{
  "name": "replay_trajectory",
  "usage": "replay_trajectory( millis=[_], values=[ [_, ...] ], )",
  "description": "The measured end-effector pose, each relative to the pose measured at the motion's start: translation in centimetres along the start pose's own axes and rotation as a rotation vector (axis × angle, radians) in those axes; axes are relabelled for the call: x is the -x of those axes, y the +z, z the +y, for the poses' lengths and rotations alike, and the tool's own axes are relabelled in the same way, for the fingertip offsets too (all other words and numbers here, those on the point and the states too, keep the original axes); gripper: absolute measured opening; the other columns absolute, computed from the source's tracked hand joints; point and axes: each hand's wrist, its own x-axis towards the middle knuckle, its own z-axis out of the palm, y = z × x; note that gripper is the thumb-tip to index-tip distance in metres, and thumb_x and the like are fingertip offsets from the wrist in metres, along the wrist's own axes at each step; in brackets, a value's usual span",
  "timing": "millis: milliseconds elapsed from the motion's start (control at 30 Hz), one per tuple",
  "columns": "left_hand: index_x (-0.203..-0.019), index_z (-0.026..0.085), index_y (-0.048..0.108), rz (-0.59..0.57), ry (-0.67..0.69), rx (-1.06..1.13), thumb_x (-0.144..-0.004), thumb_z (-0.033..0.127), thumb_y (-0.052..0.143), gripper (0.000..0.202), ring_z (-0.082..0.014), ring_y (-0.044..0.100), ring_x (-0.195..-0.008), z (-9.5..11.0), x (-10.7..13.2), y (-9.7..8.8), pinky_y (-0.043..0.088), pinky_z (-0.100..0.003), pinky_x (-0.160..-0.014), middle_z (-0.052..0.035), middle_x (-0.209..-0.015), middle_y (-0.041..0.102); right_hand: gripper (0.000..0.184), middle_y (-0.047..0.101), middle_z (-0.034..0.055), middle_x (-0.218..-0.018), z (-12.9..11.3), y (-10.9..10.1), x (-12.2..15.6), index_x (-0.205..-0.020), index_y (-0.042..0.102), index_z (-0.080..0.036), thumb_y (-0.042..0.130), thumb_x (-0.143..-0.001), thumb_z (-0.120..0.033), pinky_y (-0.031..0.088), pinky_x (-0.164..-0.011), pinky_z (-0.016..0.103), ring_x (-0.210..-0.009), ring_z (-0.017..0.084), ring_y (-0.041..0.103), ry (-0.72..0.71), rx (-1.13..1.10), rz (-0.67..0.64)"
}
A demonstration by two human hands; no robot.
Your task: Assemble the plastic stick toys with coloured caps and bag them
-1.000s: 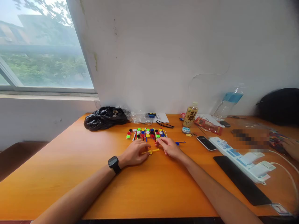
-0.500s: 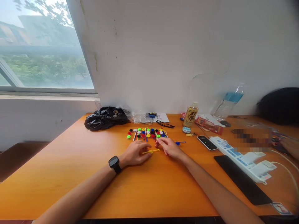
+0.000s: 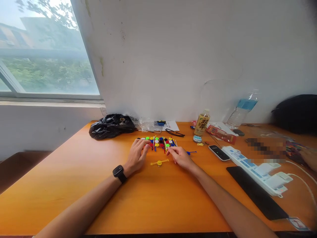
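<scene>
My left hand [image 3: 137,153], with a black watch at the wrist, reaches over the left end of several small coloured discs and sticks [image 3: 158,142]. Its fingers are extended and spread apart, covering some of those pieces. Opposite it, my right hand [image 3: 182,156] has thumb and forefinger pinched together beside the nearest sticks; anything between the fingertips is too small to make out. A yellow stick with a round disc at its middle [image 3: 159,163] lies on the table between my hands, touched by neither. Partly behind my right hand is a similar blue piece [image 3: 192,152].
At the back lie a black plastic bag [image 3: 111,126], clear wrapping [image 3: 148,125] and black glasses [image 3: 175,133]. A drink bottle [image 3: 202,124] stands right of them. Farther right are a phone-like device [image 3: 219,153], a power strip [image 3: 252,168] and another person's hand [image 3: 310,157].
My left hand has left the yellow stick piece and moved away and leftward onto the coloured discs. My right hand stays nearly in place.
</scene>
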Motion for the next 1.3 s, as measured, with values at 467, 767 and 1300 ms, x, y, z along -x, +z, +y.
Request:
replay_trajectory(
  millis=[467,767,1300],
  values=[
    [-0.140,0.016,0.059,-0.117,-0.285,-0.165,-0.102,0.034,0.044,0.044,-0.0320,0.058,-0.129,-10.2,-0.8,-0.9,0.045,-0.049,-0.112,-0.0143,-0.139,0.066,0.049,0.054,-0.0024,-0.051,-0.3,-0.1,0.3,-0.084,0.069,-0.020,0.046,-0.102,-0.059,0.038,-0.055,0.028,-0.050,0.018,0.055,-0.063,0.037,0.042],
    [-0.158,0.034,0.047,-0.360,-0.179,-0.341,-0.107,0.056,0.037,0.056,-0.0401,0.044,-0.145,-8.1,-0.8,-0.8,0.037,-0.061,-0.115,-0.0096,-0.167,0.041,0.052,0.056,-0.0025,-0.052,-0.4,0.5,0.4,-0.083,0.069,-0.020,0.044,-0.103,-0.061,0.040,-0.057,0.028,-0.052,0.018,0.059,-0.072,0.105,0.034],
    [-0.106,0.021,0.066,-0.134,-0.093,-0.163,-0.104,0.035,0.048,0.022,-0.0259,0.061,-0.104,-7.6,-1.0,-0.7,0.051,-0.042,-0.097,-0.0099,-0.115,0.068,0.037,0.064,0.0003,-0.071,-1.4,0.3,1.3,-0.086,0.068,-0.021,0.050,-0.104,-0.047,0.036,-0.060,0.028,-0.062,0.016,0.052,-0.237,0.287,0.071]
  ],
)
